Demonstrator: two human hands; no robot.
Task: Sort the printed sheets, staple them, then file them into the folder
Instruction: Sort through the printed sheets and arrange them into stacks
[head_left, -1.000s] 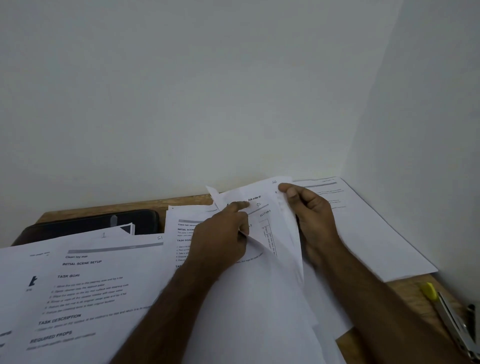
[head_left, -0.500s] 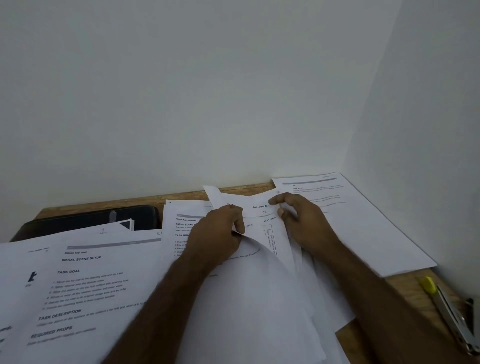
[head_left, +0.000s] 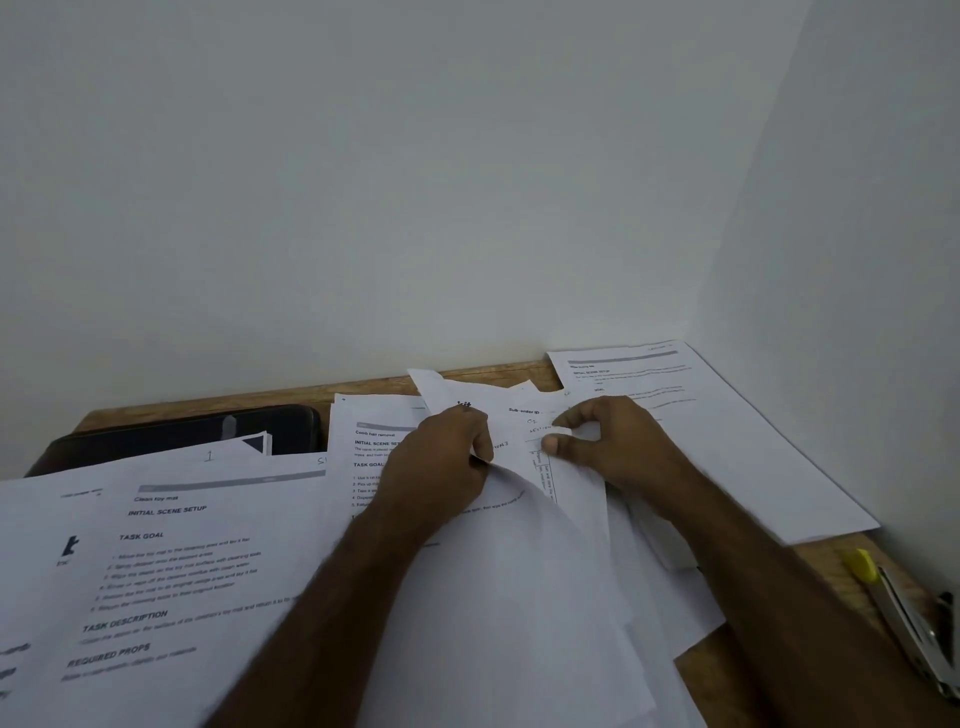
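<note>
At the desk's (head_left: 737, 654) back edge, beside the half-buried folder (head_left: 182, 431), both hands work a loose stack of sheets (head_left: 519, 582): the left hand (head_left: 441, 457) pinches a lifted page, the right hand (head_left: 613, 441) curls thumb and fingers round the top corner. The sheets' long axis runs away toward the wall; their print is blurred, and the stapler (head_left: 909, 618) right of them is cut off.

Both arms reach far forward, side by side. The left hand (head_left: 447, 457) has curled fingers that pinch. The right hand (head_left: 613, 441) pinches with thumb and bent fingers.
</note>
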